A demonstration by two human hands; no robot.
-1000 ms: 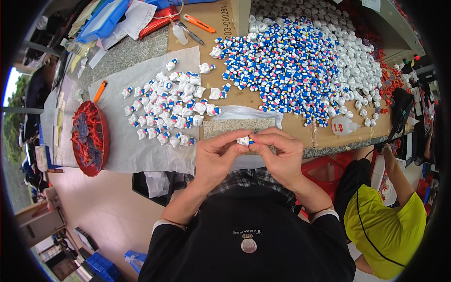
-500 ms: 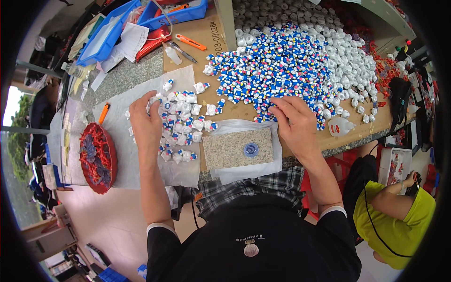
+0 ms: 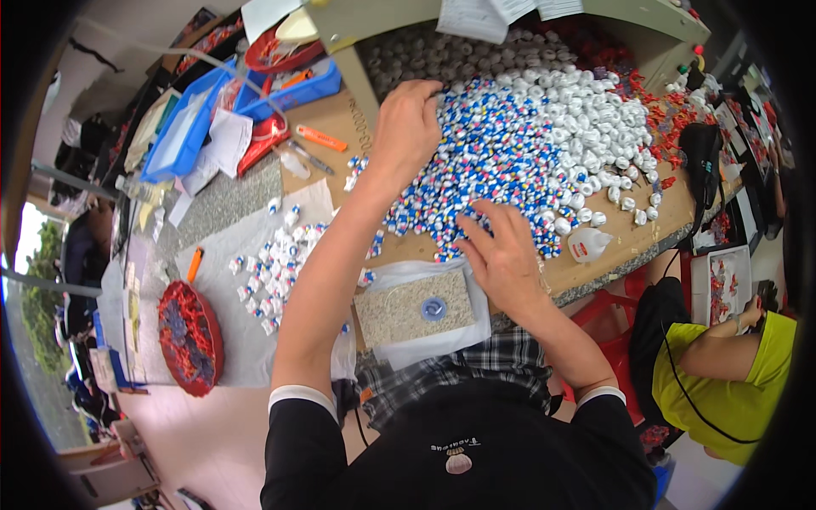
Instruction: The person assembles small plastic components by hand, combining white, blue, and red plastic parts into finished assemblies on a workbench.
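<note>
Probably at the step of picking from or sorting the heap of blue-and-white pieces (image 3: 489, 170), under and between the hands. Well apart from each other, with the left hand (image 3: 408, 127) curled at the heap's far left edge, too hidden to tell whether gripping anything, and with the right hand (image 3: 510, 262) loosely spread over the near edge, seemingly without a piece. Calling, most likely, for a light fingertip pinch or sweep, without scattering. Beyond the right hand, white round pieces (image 3: 603, 127); to its right, a squeeze bottle (image 3: 588, 245), easily knocked; to its lower left, a stone slab (image 3: 382, 319) bearing a small blue dish (image 3: 433, 308). Partly hidden by the left forearm (image 3: 319, 293), white figures (image 3: 268, 272) on a white sheet (image 3: 212, 280). Just left of the left hand, a shelf post (image 3: 347, 59), possibly limiting movement that way.
</note>
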